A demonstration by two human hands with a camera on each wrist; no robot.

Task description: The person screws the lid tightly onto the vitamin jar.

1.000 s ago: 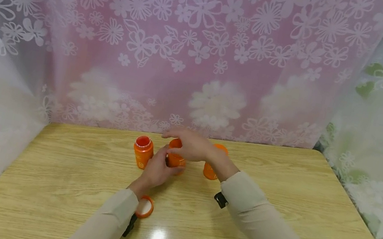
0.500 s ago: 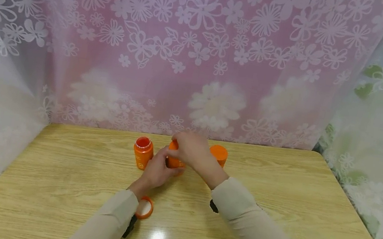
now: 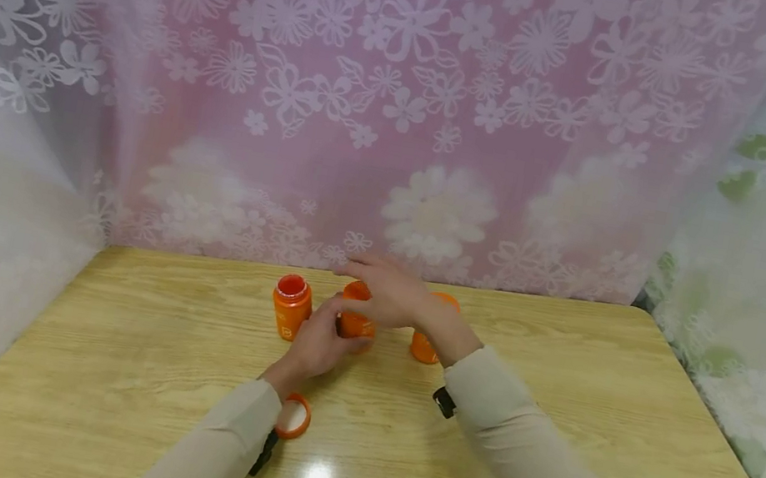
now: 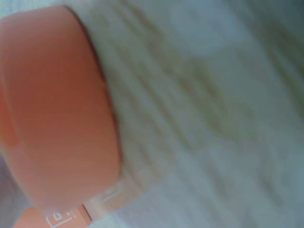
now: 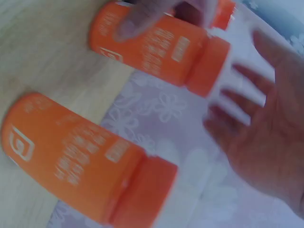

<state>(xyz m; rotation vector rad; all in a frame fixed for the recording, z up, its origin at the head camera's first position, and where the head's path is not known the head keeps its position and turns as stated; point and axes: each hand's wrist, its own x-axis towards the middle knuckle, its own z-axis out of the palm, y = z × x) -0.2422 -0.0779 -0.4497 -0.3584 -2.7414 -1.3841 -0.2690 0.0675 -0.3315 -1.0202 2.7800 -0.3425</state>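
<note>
My left hand (image 3: 321,345) grips the lower body of the middle orange bottle (image 3: 357,325), which stands upright with its orange cap on. Above that cap my right hand (image 3: 389,292) is spread; in the right wrist view its fingers are apart from the cap, blurred and holding nothing. Left of the gripped bottle stands an uncapped orange bottle (image 3: 291,308), its red mouth facing up. A third, capped orange bottle (image 5: 71,156) stands to the right, partly behind my right wrist in the head view. Beside my left wrist an orange lid (image 3: 294,417) lies with its white liner up.
All the bottles stand near the back edge of the wood-grain table (image 3: 126,365). Behind it hangs a pink floral curtain (image 3: 449,115), with pale curtains at both sides. The lid's orange side (image 4: 57,109) looms large in the left wrist view.
Half a second ago my right hand was closed over the middle bottle's cap; now its fingers have spread and lifted off. My left hand keeps its hold on the bottle.
</note>
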